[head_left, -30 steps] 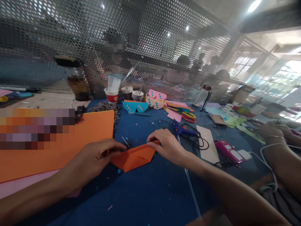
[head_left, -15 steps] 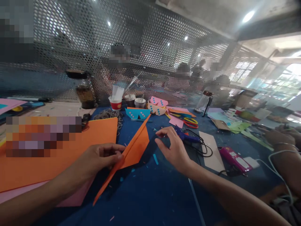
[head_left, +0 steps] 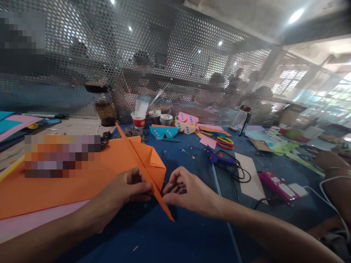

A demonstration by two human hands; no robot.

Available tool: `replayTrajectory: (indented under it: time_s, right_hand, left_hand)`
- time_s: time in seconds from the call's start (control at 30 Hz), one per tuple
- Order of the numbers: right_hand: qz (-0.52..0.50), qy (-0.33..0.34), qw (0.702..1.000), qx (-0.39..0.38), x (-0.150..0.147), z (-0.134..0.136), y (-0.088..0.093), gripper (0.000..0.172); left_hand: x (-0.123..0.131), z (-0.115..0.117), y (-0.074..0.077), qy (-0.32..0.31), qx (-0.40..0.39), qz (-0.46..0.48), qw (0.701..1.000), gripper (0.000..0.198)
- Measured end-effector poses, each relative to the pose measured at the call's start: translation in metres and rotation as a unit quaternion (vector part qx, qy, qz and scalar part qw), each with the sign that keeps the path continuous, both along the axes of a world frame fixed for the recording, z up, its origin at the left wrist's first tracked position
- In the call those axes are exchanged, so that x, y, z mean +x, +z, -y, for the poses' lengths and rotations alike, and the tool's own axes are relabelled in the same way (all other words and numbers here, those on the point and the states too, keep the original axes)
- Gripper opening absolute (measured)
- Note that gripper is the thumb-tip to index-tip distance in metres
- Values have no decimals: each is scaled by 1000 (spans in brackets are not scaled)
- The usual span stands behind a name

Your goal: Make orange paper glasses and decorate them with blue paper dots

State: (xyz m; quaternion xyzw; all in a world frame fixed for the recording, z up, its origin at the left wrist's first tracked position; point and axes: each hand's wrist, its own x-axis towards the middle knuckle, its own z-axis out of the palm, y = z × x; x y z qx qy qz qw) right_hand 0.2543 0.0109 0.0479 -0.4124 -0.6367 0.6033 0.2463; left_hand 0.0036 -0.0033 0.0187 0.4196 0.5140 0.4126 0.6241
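The folded orange paper (head_left: 149,162) is held up off the blue tabletop (head_left: 192,233) in the middle of the view. Its long creased edge runs as a slanted line from a sharp tip at 11 o'clock down to another tip at 5 o'clock, and a triangular flap stands out toward 2 o'clock. The left hand (head_left: 124,190) is closed on the paper, thumb and fingers pinching it just left of the crease. The right hand (head_left: 186,191) is half curled with its fingertips (head_left: 168,187) at the crease from 3 o'clock; I cannot tell whether they grip it or only touch.

At 9 o'clock from the hands a large orange sheet (head_left: 55,190) lies flat, its near edge overlapping a pink sheet (head_left: 33,223). The paper's upper tip crosses over the sheet's far right corner. Bare tabletop lies open at 6 o'clock, below the lower tip, with only small scraps on it.

At 2 o'clock, well apart from the paper, are a blue glue gun (head_left: 219,159) with its black cord, a cream paper strip (head_left: 248,173) and a pink device (head_left: 275,181). At 12 o'clock, blue folded pieces (head_left: 161,131), a red paper cup (head_left: 138,119) and a dark jar (head_left: 104,106) stand against the perforated metal screen (head_left: 192,54). Another person's arm (head_left: 331,175) rests at the 3 o'clock edge.
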Motion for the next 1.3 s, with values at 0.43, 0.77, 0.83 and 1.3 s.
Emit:
replayTrajectory:
  time_s: [0.43, 0.77, 0.83, 1.3]
  right_hand:
    - [100, 16, 969, 226, 14, -21, -1, 27]
    - [246, 78, 894, 366, 32, -36, 4, 22]
    - [261, 88, 883, 380, 32, -35, 6, 21]
    - [299, 152, 835, 435, 34, -33, 4, 6]
  left_hand:
    - [13, 16, 2, -75, 1, -27, 997, 40]
    - [6, 56, 2, -198, 556, -371, 717, 33]
    - [6, 54, -3, -159, 609, -434, 645, 36]
    - [7, 46, -22, -181, 547, -501, 646, 55]
